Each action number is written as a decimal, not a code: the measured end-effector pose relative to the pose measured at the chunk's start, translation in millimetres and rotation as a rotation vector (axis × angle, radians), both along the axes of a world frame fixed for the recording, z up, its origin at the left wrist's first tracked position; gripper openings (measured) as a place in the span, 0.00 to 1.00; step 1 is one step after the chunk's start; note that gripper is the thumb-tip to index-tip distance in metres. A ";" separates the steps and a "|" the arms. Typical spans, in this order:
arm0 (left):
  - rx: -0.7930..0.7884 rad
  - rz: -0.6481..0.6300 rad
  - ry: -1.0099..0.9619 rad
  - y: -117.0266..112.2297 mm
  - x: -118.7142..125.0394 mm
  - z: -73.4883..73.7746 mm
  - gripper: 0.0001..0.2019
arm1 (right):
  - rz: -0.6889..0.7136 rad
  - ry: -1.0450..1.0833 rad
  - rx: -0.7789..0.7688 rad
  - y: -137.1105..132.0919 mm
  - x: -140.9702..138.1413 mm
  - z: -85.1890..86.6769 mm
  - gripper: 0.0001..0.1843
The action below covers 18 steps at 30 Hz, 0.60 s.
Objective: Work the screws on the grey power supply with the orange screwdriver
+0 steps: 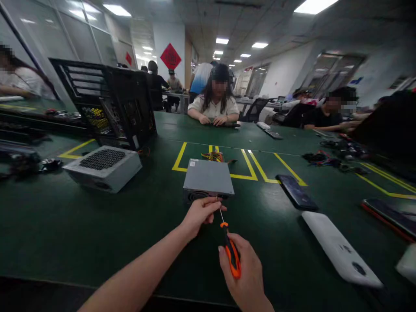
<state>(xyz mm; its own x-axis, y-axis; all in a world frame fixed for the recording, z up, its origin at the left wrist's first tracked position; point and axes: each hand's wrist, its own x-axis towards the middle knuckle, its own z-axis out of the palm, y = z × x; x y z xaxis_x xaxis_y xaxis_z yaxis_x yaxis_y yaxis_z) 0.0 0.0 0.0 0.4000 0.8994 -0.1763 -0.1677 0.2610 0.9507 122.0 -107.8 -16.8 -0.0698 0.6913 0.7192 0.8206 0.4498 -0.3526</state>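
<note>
A grey computer power supply [209, 177] lies on the green table before me, its fan side facing me and a bundle of coloured cables [212, 156] behind it. My right hand [244, 271] is closed around the orange and black handle of a screwdriver [232, 255]. The screwdriver's thin shaft points away from me, toward the near face of the power supply. My left hand [202, 213] is at that face, thumb and fingers pinched together beside the screwdriver's tip. Whatever sits in that pinch is too small to make out.
To the left stand a second power supply [108, 167] and a black computer case [113, 102]. A dark phone [296, 191] and a white oblong device [341, 247] lie to the right. Across the table [156, 255] sits a person [216, 97]; loose cables [325, 158] lie farther right.
</note>
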 end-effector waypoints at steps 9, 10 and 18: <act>-0.016 -0.030 -0.034 -6.0 -6.4 3.1 0.19 | 0.063 -0.104 -0.060 -6.9 -3.6 11.8 0.19; -0.021 -0.032 -0.040 -4.4 -6.5 2.3 0.19 | 0.066 -0.084 -0.049 -5.5 -3.9 10.4 0.19; -0.033 -0.056 -0.053 6.7 -6.1 -2.2 0.18 | 0.022 -0.182 0.007 4.2 -11.1 7.6 0.10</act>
<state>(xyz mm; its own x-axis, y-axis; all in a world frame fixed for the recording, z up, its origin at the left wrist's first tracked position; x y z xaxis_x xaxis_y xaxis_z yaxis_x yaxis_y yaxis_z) -6.1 6.7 -2.2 0.4592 0.8692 -0.1832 -0.2014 0.3027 0.9316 110.9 -103.5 -9.2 -0.2147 0.6830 0.6982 0.8604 0.4705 -0.1957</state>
